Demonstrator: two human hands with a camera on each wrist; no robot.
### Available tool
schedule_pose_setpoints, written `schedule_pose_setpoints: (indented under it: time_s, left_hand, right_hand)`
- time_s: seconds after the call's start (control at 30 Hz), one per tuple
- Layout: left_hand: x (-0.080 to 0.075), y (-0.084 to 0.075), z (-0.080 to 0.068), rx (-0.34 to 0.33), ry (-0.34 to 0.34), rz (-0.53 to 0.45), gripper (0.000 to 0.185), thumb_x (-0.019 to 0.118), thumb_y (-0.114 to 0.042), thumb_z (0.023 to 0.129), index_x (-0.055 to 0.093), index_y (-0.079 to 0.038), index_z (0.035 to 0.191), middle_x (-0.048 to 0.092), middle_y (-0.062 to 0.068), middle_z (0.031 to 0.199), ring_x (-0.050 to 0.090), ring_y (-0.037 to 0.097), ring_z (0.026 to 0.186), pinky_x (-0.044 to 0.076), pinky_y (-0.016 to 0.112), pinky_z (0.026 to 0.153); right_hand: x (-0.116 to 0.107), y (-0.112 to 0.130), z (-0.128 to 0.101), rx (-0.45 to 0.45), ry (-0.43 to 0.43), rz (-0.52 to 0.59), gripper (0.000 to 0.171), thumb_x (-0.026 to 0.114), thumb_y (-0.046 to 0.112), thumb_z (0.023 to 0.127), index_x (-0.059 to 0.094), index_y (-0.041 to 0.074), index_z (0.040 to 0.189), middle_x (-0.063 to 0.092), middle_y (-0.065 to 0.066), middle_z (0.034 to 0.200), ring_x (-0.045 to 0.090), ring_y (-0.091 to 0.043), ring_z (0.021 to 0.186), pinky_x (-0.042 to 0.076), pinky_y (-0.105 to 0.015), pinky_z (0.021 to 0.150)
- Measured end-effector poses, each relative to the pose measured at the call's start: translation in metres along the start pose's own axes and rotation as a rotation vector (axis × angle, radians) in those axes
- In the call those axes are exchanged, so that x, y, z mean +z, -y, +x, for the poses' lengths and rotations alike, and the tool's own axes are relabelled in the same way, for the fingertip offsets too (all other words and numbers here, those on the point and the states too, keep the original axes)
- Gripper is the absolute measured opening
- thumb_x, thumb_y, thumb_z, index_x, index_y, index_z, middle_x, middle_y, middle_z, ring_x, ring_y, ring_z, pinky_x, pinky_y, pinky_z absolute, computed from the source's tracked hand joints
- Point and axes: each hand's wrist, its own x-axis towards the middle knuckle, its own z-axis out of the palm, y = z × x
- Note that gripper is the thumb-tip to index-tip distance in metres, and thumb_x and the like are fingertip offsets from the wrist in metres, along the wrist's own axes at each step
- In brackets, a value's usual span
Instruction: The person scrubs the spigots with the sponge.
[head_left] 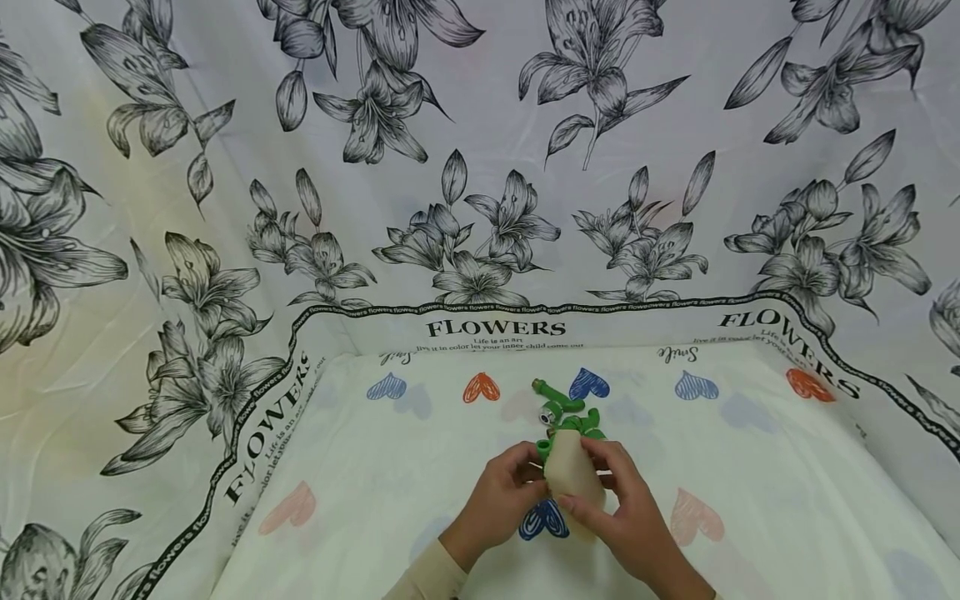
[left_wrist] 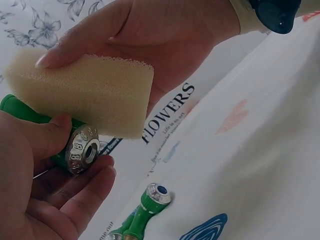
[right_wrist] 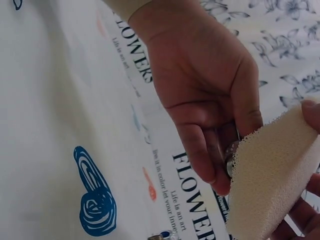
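Cream foam sponge [left_wrist: 85, 92], pinched in the right hand [head_left: 626, 508], lies against a green plastic pipe fitting with metal threaded end [left_wrist: 80, 150], gripped by the left hand's [head_left: 498, 500] curled fingers. Beyond the hands lie spare green fittings [head_left: 566, 408]. Risk: loosened grip lets the fitting slip.

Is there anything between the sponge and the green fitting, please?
Nothing visible: the right hand holds the sponge right against the green fitting, which the left hand grips.
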Motion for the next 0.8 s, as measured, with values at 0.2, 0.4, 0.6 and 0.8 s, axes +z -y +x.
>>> schedule_pose_setpoints:
  time_s: [0.2, 0.4, 0.6, 0.8]
  left_hand:
    - [0.001, 0.001, 0.000, 0.012, 0.009, -0.007, 0.026, 0.070, 0.002, 0.105, 0.068, -0.005, 0.130, 0.068, 0.005, 0.129, 0.072, 0.021, 0.112, 0.059, 0.032, 0.101]
    - [0.003, -0.001, -0.001, 0.002, 0.020, -0.016, 0.024, 0.072, -0.001, 0.104, 0.068, -0.005, 0.127, 0.070, 0.004, 0.127, 0.072, 0.020, 0.112, 0.059, 0.032, 0.100]
    - [0.005, -0.006, -0.003, 0.010, 0.041, -0.030, 0.023, 0.075, -0.006, 0.104, 0.069, -0.006, 0.126, 0.073, 0.003, 0.123, 0.073, 0.020, 0.111, 0.061, 0.033, 0.097]
    - [0.006, -0.012, -0.005, 0.008, 0.049, -0.031, 0.023, 0.076, -0.007, 0.104, 0.070, -0.006, 0.126, 0.073, 0.002, 0.121, 0.073, 0.020, 0.110, 0.062, 0.033, 0.096]
  right_hand:
    - [-0.001, -0.001, 0.000, -0.014, -0.012, -0.011, 0.064, 0.087, 0.022, 0.096, 0.056, 0.021, 0.152, 0.058, 0.003, 0.140, 0.059, -0.022, 0.116, 0.057, -0.036, 0.094]
    - [-0.002, -0.003, 0.000, -0.026, -0.058, -0.057, 0.066, 0.089, 0.021, 0.095, 0.057, 0.017, 0.152, 0.059, 0.003, 0.139, 0.058, -0.020, 0.118, 0.057, -0.038, 0.096]
    - [-0.007, -0.004, -0.001, 0.000, -0.101, -0.101, 0.067, 0.089, 0.021, 0.095, 0.056, 0.014, 0.154, 0.059, 0.002, 0.138, 0.057, -0.019, 0.118, 0.056, -0.037, 0.096]
    - [-0.011, -0.003, 0.002, 0.013, -0.121, -0.121, 0.068, 0.089, 0.022, 0.095, 0.056, 0.014, 0.154, 0.059, -0.001, 0.138, 0.057, -0.021, 0.118, 0.056, -0.037, 0.096]
